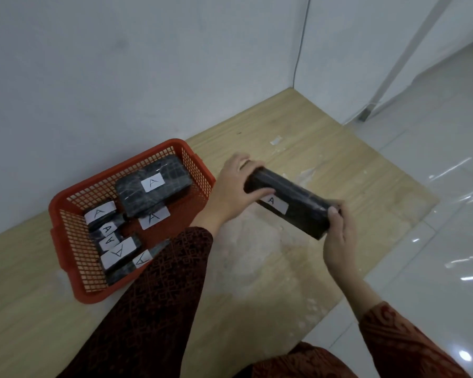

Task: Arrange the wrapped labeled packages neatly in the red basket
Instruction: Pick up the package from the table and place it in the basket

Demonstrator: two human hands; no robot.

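A long black wrapped package (292,203) with a white "A" label hangs in the air right of the red basket (66,205). My left hand (236,186) grips its far end and my right hand (339,236) grips its near end. Inside the basket lie several black wrapped packages with white "A" labels. A large one (153,186) sits at the far end. Smaller ones (112,241) crowd the near left side, partly overlapping. My left sleeve covers the basket's near right corner.
The basket stands on a wooden platform (298,137) set against a white wall (120,64). Glossy white floor tiles (434,186) lie to the right of the platform's edge. A pale worn patch (251,241) marks the wood below the held package.
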